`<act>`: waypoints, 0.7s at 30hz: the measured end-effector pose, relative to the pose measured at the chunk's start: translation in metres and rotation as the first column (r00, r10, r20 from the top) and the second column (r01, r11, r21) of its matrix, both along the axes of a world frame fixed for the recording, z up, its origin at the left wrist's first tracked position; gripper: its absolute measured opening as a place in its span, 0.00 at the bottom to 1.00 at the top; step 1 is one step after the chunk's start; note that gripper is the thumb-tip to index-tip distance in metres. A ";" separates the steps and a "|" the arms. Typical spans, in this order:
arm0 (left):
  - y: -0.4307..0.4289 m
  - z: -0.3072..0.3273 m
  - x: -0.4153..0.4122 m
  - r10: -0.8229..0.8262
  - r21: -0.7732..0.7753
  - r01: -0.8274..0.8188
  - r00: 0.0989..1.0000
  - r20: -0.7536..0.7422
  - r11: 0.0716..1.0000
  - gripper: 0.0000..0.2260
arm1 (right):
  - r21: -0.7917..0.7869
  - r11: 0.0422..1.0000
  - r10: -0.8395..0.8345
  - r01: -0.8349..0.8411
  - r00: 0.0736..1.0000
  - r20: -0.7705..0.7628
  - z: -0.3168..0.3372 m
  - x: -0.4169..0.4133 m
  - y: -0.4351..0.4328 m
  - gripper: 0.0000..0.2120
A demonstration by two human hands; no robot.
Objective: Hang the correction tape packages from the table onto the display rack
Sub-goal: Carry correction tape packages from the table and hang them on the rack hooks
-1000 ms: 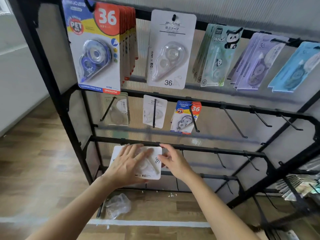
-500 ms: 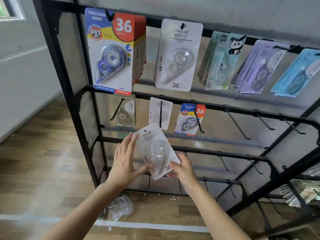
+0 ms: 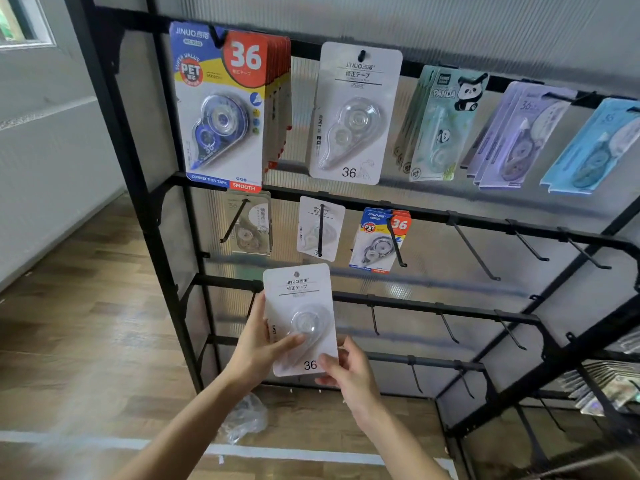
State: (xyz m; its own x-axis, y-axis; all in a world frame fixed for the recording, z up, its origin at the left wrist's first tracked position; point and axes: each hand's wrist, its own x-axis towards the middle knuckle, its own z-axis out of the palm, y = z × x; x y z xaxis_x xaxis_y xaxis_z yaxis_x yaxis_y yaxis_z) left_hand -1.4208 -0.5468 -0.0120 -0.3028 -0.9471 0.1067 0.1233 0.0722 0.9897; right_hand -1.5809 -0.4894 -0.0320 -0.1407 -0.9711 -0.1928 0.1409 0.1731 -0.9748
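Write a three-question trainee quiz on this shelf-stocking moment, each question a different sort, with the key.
1. True or false: the white package, held by the left hand and right hand, already hangs on a hook.
2. Which number is printed at its bottom? A) 12 B) 36 C) 50
3. Fill in: the mint top-row package pictures a ____.

Key: 1 false; 2 B; 3 panda.

You see a white package [image 3: 299, 299] with grey lettering and a black 36, before a black rack [image 3: 135, 181]. Top row, from your left: blue, yellow and red card [image 3: 221, 109]; white card [image 3: 353, 116]; pale green panda-print card [image 3: 446, 123]; lilac card [image 3: 519, 133]; sky-blue card [image 3: 595, 150]. The floor [image 3: 86, 306] is brown wood-grain.
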 end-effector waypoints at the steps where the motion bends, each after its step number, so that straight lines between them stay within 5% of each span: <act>1: 0.002 -0.001 0.003 -0.008 -0.005 0.008 1.000 -0.003 1.000 0.33 | -0.011 1.000 0.022 -0.023 0.999 -0.039 -0.001 -0.002 0.002 0.07; 7: -0.014 0.022 0.002 -0.024 -0.040 0.025 1.000 0.010 0.999 0.30 | -0.217 0.976 -0.114 0.035 0.926 -0.361 0.015 -0.023 -0.007 0.06; 14: -0.041 0.037 -0.014 -0.080 -0.066 0.084 0.995 0.061 0.994 0.24 | -0.604 0.759 -0.631 0.242 0.500 -0.593 0.062 -0.062 -0.043 0.12; 21: -0.052 0.022 -0.022 -0.085 -0.062 0.090 0.993 0.086 0.994 0.23 | -0.647 0.760 -0.620 0.061 0.366 -0.694 0.086 -0.075 -0.070 0.15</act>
